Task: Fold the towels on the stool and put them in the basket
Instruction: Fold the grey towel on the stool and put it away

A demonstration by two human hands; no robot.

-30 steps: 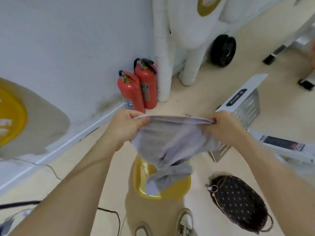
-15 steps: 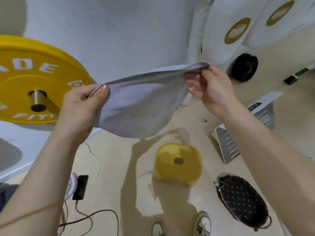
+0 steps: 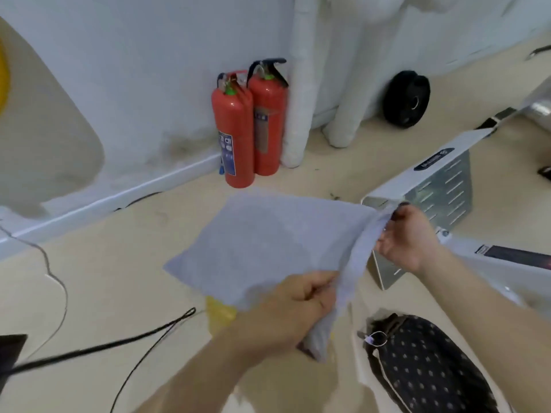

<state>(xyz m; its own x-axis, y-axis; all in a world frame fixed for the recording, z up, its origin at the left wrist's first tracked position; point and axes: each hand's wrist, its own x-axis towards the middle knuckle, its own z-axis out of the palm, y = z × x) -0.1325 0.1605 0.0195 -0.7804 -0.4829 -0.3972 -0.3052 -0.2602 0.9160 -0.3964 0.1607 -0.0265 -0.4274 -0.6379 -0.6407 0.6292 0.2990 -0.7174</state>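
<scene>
Head view: a pale grey cloth towel [image 3: 268,242] is held spread flat in the air, covering most of the yellow plastic stool [image 3: 220,312]. Left hand [image 3: 295,305], fingers curled, grips its near edge. Right hand [image 3: 408,236] pinches the far right corner. The dark polka-dot fabric basket [image 3: 426,368] stands on the floor, lower right.

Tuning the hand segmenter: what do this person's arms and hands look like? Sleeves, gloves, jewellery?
Left hand and right hand: no gloves; no ring, watch or strap visible, though blur could hide a thin band. Left arm and right arm are uncovered to the frame edge, no sleeve or cuff in view. No markings or cables on them.
</scene>
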